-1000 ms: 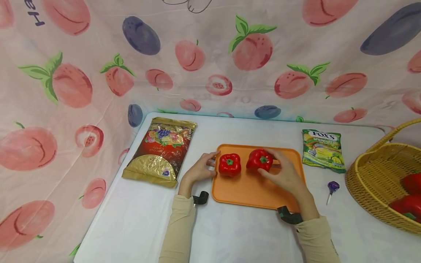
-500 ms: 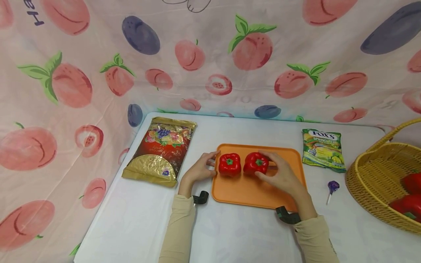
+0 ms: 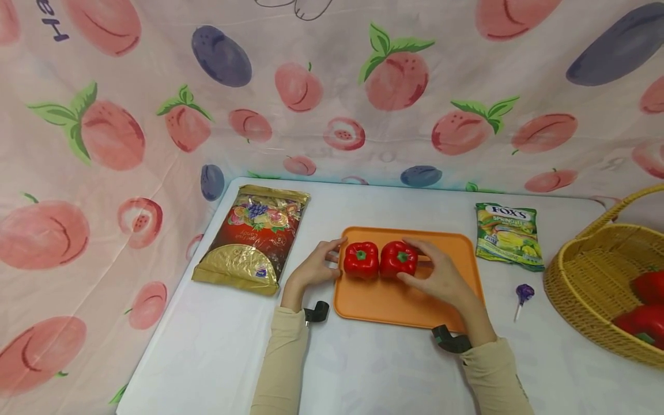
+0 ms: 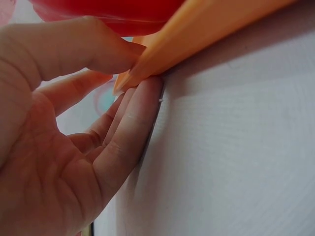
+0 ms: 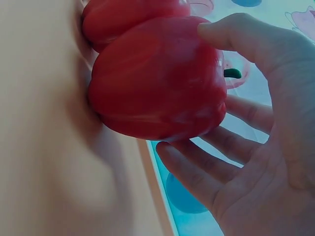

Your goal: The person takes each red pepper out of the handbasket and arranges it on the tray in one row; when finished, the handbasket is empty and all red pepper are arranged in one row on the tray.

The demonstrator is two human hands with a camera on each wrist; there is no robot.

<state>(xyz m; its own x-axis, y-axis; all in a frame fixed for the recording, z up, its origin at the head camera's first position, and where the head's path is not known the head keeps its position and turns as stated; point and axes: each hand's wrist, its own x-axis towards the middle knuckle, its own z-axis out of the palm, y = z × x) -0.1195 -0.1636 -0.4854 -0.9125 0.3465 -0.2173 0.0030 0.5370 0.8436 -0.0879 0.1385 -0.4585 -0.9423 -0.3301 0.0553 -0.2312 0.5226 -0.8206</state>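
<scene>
Two red bell peppers stand side by side on an orange tray, stems up. My right hand holds the right bell pepper, its thumb on the near side and its fingers round the far side; the right wrist view shows this bell pepper upright beside the other. The left bell pepper sits near the tray's left rim. My left hand grips that rim; in the left wrist view its thumb lies on top of the tray edge and its fingertips are against the underside.
A red and gold candy bag lies left of the tray. To the right are a green candy bag, a purple lollipop and a wicker basket with red peppers. A fruit-print cloth hangs behind.
My right hand has moved the right bell pepper leftward across the tray, up beside the left one. The left hand and the tray have stayed in place.
</scene>
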